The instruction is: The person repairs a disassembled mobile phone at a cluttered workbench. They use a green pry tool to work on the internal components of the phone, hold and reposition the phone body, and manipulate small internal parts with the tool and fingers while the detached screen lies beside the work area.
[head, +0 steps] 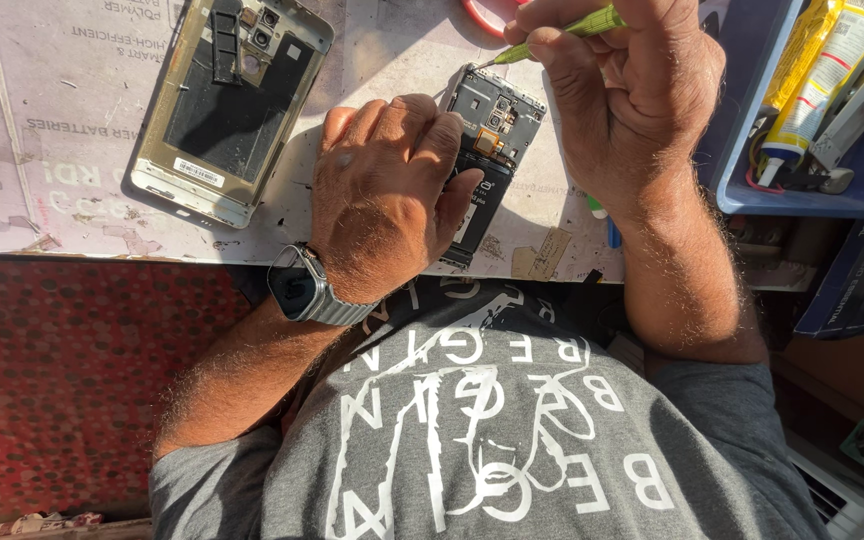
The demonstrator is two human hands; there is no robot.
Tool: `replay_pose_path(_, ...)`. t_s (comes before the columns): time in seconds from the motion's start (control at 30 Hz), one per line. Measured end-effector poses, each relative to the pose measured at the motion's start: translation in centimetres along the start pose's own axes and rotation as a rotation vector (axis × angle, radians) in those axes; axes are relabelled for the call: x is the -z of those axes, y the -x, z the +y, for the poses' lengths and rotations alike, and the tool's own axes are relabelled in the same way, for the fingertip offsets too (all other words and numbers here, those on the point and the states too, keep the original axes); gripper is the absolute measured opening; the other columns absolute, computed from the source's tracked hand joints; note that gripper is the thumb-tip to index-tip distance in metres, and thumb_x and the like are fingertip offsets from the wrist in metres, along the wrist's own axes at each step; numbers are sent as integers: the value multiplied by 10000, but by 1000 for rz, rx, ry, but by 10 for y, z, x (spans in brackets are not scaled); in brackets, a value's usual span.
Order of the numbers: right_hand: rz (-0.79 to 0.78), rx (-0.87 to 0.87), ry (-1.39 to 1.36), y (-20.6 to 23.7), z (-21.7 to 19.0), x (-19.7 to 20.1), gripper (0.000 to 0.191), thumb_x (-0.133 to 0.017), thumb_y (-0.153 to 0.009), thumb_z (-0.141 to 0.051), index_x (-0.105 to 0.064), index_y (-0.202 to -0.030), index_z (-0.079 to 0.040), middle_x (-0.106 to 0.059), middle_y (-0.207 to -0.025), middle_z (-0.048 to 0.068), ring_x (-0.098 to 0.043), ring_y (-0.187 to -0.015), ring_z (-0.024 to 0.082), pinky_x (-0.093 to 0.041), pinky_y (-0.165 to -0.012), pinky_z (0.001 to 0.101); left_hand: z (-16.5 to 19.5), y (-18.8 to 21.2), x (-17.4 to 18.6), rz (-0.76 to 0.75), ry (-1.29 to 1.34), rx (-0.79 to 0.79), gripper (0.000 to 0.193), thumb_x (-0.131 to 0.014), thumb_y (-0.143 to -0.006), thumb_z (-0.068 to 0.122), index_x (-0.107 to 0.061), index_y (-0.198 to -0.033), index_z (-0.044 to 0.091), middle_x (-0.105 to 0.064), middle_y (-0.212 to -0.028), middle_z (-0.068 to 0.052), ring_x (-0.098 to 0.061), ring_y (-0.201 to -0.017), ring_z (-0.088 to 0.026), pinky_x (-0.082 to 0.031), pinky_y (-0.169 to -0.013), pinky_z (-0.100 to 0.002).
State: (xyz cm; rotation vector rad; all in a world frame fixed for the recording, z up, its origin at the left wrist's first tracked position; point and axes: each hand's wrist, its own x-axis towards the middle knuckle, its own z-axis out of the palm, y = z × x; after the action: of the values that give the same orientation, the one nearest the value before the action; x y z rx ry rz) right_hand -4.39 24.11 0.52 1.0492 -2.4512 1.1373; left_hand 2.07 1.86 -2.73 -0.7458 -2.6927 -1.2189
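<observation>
On the surface (pixel 72 150) before me, my left hand (pixel 387 195) clamps the opened phone (pixel 487 130), long axis running away from me; my right hand (pixel 632 90) pinches a green screwdriver (pixel 562 32), tip at its far corner.

the left hand (pixel 387 195) covers most of the opened phone (pixel 487 130), hiding its lower half under the grip. the green screwdriver (pixel 562 30) vanishes inside the right hand (pixel 617 95), its tip too small to read. above that grip, a red ring (pixel 487 12) is cut off by the top edge.
</observation>
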Motion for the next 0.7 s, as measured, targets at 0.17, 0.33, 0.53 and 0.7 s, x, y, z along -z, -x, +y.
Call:
replay_pose_path(0.17,-24,6,182,-2,-9,4,316,-686,-1109,-88,-531,-1381,-44,-738,-1096,116,-772,-1012,220,-644,-818,298,2,-1,-1,-10,-53,-19,340,-687,-1059,310,-654,-1218,12,-628,-1115,-134,-631,-1031,-287,-439,-948,-498)
replay_pose_path(0.33,-20,33,231,-5,-11,5,273,-692,-1137,-105,-573,-1366,-16,-736,-1153,92,-771,-1049,209,-643,-860,303,1,0,0,-17,-45,-23,367,-688,-1039,321,-646,-1208,-2,-632,-1103,-159,-633,-984,-307,-435,-881,-498)
replay_pose_path(0.53,-41,44,201,-4,-14,7,206,-644,-1142,-43,-595,-1342,-42,-731,-1186,85,-767,-1054,204,-634,-859,291,-1,4,-2,39,-29,-63,495,-710,-1079,298,-530,-1369,-60,-627,-1154,-168,-627,-1046,-306,-432,-934,-495)
replay_pose_path(0.7,-8,86,175,-2,-12,8,213,-717,-1126,-75,-623,-1303,-1,-736,-1127,86,-757,-985,215,-609,-797,317,-2,6,-4,34,-29,-46,569,-754,-998,271,-473,-1377,-46,-626,-1135,-168,-625,-1029,-306,-426,-919,-494)
